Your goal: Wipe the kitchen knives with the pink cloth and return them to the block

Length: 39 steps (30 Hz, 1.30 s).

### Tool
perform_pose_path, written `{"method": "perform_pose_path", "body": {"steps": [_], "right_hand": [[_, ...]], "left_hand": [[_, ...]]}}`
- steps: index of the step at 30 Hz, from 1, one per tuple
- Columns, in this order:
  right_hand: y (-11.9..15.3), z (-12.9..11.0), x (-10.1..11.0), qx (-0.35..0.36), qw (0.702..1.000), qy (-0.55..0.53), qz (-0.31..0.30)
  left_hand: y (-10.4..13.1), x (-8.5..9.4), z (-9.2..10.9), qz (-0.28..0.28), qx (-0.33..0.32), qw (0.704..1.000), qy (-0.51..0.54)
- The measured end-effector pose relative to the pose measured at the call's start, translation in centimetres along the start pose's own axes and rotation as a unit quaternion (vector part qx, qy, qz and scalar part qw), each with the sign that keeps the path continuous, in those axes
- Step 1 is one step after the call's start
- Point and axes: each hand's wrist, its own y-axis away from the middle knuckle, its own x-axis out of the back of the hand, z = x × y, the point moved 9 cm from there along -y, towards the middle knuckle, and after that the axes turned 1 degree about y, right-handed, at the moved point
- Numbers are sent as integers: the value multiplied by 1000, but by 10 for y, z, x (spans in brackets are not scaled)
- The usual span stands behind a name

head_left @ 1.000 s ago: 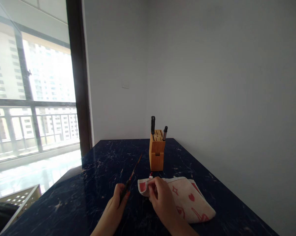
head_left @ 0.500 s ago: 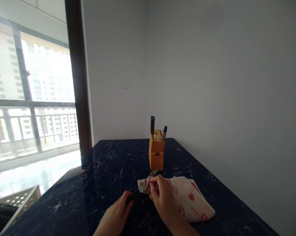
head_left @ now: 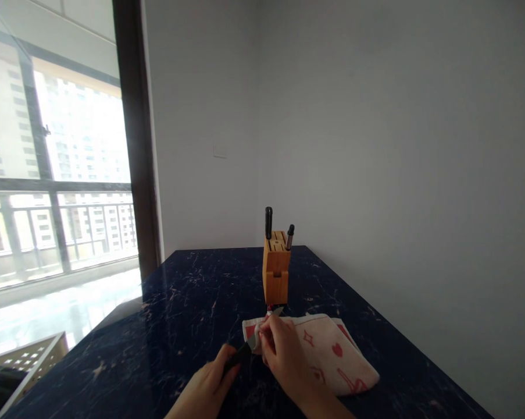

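Observation:
My left hand [head_left: 210, 375] is closed around the black handle of a knife [head_left: 240, 356], which points away from me over the table. Folds of a white towel with red prints [head_left: 332, 349] are pinched around the blade by my right hand [head_left: 285, 356]. A bit of blade shows close to the handle, and the tip pokes out beyond my fingers; the middle is covered. The rest of the towel lies spread to the right, partly under my right wrist. Just past the tip stands a wooden knife block [head_left: 277, 285].
In the block sit a black-handled knife [head_left: 268, 223] and a second tool with a black and metal handle [head_left: 290, 237]. The dark marbled table [head_left: 192, 302] reaches toward the grey walls. A cream perforated basket [head_left: 35, 358] stands at lower left, beside a glass door.
My right hand has shifted slightly left and toward me along the blade with the towel. More of the towel's red-edged corner shows. My left hand keeps its grip on the knife handle.

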Motion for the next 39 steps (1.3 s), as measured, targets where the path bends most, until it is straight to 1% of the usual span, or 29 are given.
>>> {"method": "perform_pose_path", "body": {"steps": [2,3,7,9,11,15,17,19,22,25,28,34,36,39], "right_hand": [[0,-6,-1,20,1000,11,-8],[-1,-4,1,12,1000,20,-1],[-4,26,15,-76,996,34,45],[-5,37,15,-99,994,21,49],[-3,37,10,-98,994,4,42],[1,13,-1,-39,999,0,19],[1,8,-2,-22,1000,15,15],[-1,17,4,-43,998,27,30],[-5,41,14,-103,992,23,63],[-8,54,21,-125,988,23,84],[-8,52,24,-122,987,32,95],[-6,49,25,-117,987,62,96],[-6,51,26,-122,985,69,99],[-5,54,30,-142,981,68,110]], "left_hand": [[0,0,1,-1,-8,1000,4],[0,-1,1,-4,-9,1000,4],[0,-1,2,-9,-6,1000,-9],[1,-1,1,-10,-3,1000,-16],[1,-2,-1,-9,-3,1000,-18],[0,-3,-3,-8,-13,1000,-14],[0,-3,-2,-8,-16,1000,-14],[0,-2,-1,-6,-17,1000,-17],[0,-2,-1,-7,-17,1000,-24],[0,-3,-1,-8,-19,999,-27],[0,-3,0,-9,-20,999,-28],[0,-3,3,-11,-1,1000,-20],[-1,-3,0,-2,10,1000,-11],[-2,1,-6,30,29,999,-1]]}}
